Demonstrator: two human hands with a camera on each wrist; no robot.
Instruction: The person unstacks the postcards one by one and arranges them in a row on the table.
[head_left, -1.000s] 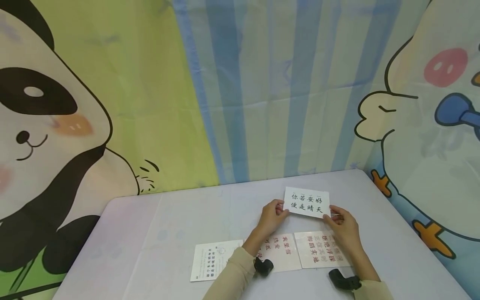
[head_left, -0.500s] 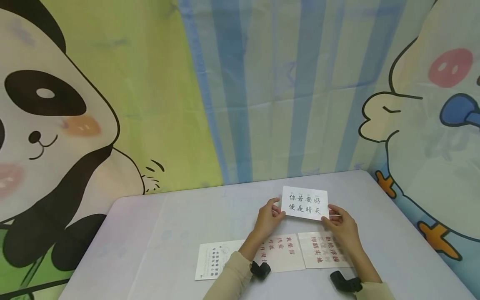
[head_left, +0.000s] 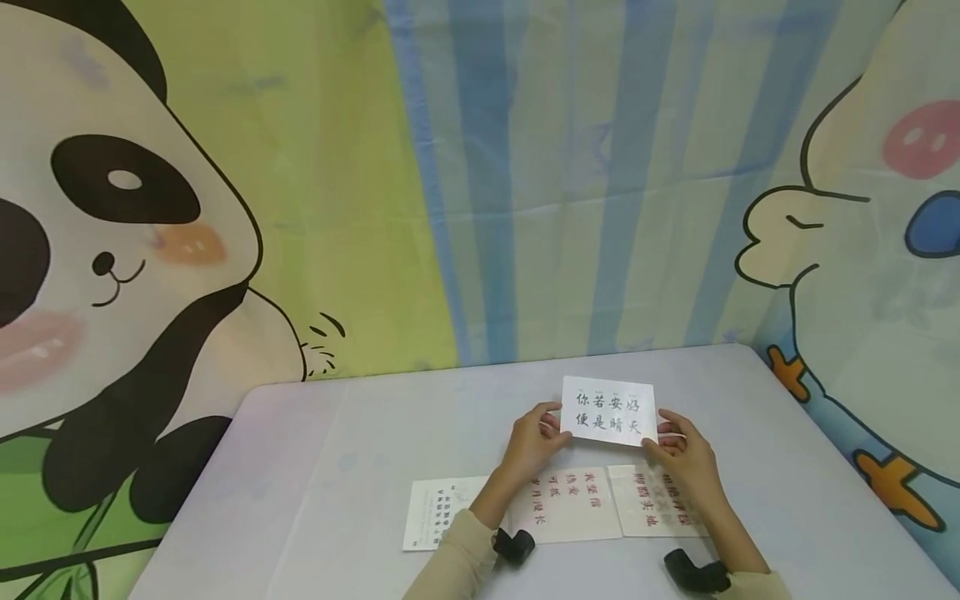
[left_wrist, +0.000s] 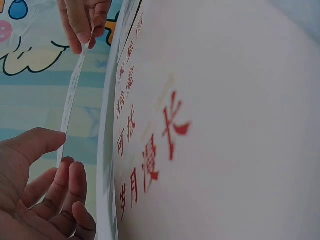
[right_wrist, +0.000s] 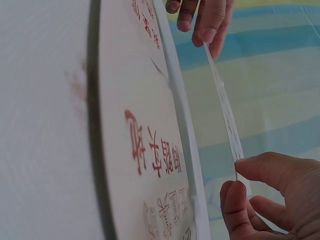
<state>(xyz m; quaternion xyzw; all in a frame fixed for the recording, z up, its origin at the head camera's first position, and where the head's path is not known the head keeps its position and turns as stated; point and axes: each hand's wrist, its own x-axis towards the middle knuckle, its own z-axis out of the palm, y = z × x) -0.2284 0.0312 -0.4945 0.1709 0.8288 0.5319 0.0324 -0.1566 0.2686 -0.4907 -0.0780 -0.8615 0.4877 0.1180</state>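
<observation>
A white card [head_left: 607, 410] with two lines of black Chinese characters is held up above the table, its printed face toward the head camera. My left hand [head_left: 531, 442] pinches its left edge between thumb and fingers. At the opposite edge my right hand [head_left: 684, 454] pinches the lower right corner. Both wrist views show the card nearly edge-on, a thin strip [left_wrist: 74, 95] stretched between the two hands. Below lie three cards in a row: one with small dark print [head_left: 427, 517], one with red characters [head_left: 573, 508], and another red-lettered card [head_left: 637, 500] partly hidden by my right forearm.
The cards lie on a pale table [head_left: 337, 500] that reaches back to a striped curtain [head_left: 555, 208]. A panda print [head_left: 135, 275] covers the left side, and a white cartoon figure [head_left: 862, 333] the right. Black wrist cameras [head_left: 696, 573] sit on both wrists.
The head view has turned slightly left, so the backdrop and lying cards shift rightward. Both hands keep their pinch on the raised card, which stays nearly in the same place.
</observation>
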